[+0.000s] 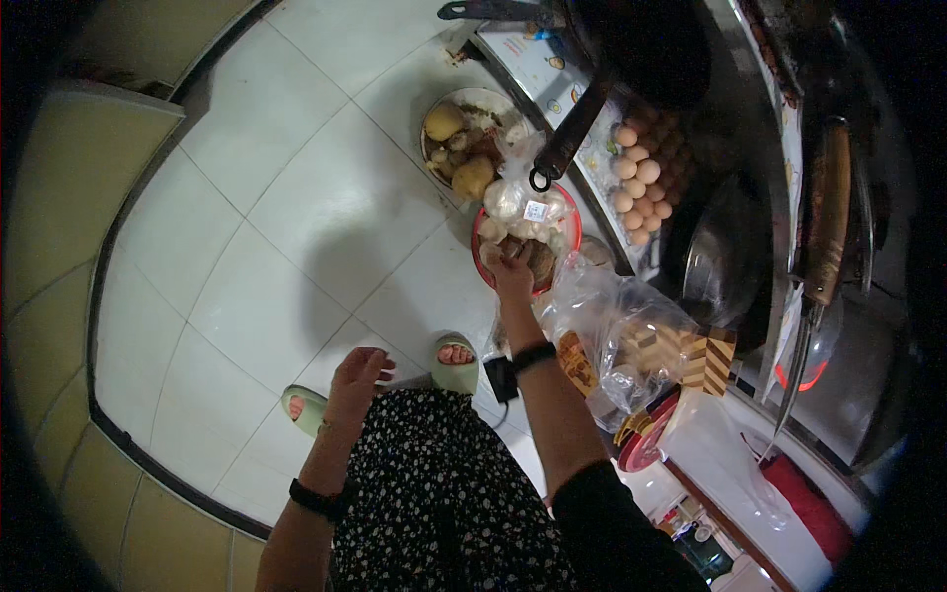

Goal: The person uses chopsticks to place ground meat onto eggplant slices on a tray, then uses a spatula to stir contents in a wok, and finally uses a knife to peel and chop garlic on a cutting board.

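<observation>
My right hand [508, 268] reaches down into a red-rimmed basin [477, 259] on the floor. Its fingers are closed round something brownish that I cannot make out. Beside them in the basin lies a brown, rounded item [541, 264], and a clear plastic bag [508, 200] of pale, round things with a white label fills its far part. My left hand [361, 376] hangs in front of my dark flowered skirt [434, 483], holding nothing, its fingers loosely bent and a little apart.
Beyond the basin stands a round tray [478, 96] of potato-like vegetables. To the right, a low shelf holds several eggs [641, 183], and a black pan's handle [572, 138] juts out above. Plastic bags [621, 321] lie near my right forearm. My feet wear green slippers [455, 375].
</observation>
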A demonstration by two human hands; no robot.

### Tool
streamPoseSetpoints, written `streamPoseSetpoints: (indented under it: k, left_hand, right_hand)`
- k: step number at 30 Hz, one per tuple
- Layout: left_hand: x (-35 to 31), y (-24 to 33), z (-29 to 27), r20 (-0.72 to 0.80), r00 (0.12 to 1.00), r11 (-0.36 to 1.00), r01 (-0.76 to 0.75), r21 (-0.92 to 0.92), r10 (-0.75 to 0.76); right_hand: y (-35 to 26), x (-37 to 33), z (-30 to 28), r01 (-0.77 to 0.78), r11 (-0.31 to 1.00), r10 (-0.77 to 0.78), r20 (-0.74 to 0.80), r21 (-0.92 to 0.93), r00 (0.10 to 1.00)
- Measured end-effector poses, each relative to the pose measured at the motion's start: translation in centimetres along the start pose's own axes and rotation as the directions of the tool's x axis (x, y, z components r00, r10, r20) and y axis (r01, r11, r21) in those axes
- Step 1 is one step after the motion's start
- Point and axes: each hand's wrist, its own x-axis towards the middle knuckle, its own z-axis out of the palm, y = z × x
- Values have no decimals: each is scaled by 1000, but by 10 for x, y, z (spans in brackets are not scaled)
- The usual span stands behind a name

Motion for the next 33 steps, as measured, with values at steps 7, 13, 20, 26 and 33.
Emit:
streamPoseSetpoints:
  k: [7,13,20,26,33]
  left_hand:
    - [-58,35,53,90,954,936,-257,-242,285]
    - [-155,60,43,38,904,893,-413,-178,426]
    - [-316,35,6,99,905,706,-388,593,414]
    - [-397,-57,-12,-45,948,796,-237,556,314]
    - [-419,-147,5,-274,854,834,-280,475,442]
  right_hand:
    - [-96,-162,-61,-210,968,71,650,139,757]
    - [-170,-262,-80,265,964,-174,752,-2,636]
    - [-184,-399,-119,548,809,-52,901,-215,431]
    - [-159,-469,-128,472,876,46,991,-100,126]
    - [-190,-520,-147,771,428,-408,862,472,-301]
